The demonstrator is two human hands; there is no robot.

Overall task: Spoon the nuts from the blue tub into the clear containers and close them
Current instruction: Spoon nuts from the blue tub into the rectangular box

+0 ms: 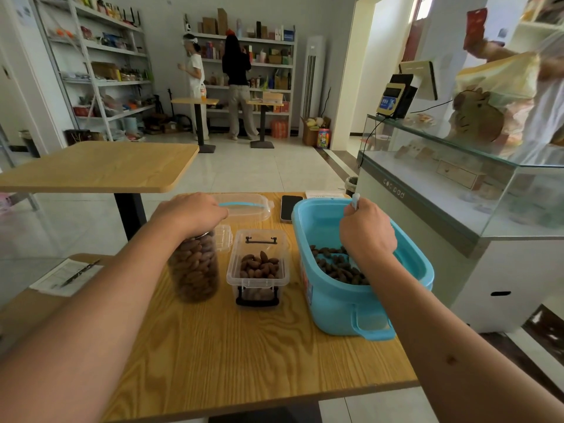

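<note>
Blue plastic tub [335, 312], oblong, open-topped, on the wooden table [244, 355]. Holds a shallow layer of brown nuts [335, 267] directly beneath the right hand [367, 230].

Right hand: inside the tub, fingers curled round a pale spoon handle [356, 199] whose tip shows above the knuckles; the bowl end is hidden behind the hand.

Left hand [192, 210]: rests palm-down over the mouth of a tall clear jar [195, 267], fingers curved over the top. Whether a lid lies under the palm cannot be told. Jar is full of nuts nearly to the top.

Small clear box [258, 267]: stands between the two hands, just beside the tub, open, roughly a third filled. Black latch handles at near and far ends.

Handling, judged: nuts are hard, dry and loose, likely to roll off an overfilled spoon, so modest scoops suit. Box is light, thin-walled plastic and may slide if knocked; steady it by its side walls. Full jar is heavier and smooth-sided; grip round the body or at the neck.

Nearby: a clear lid with blue handle [244, 206] lies just beyond the left hand; a second clear lid [225, 238] sits behind the jar. A phone [290, 208] lies beyond the box, beside the tub's far rim. Paper with a pen [68, 274] lies outboard of the left forearm.

Obstruction: the tub's tall wall stands between the spoon and the box; each load must clear it.
</note>
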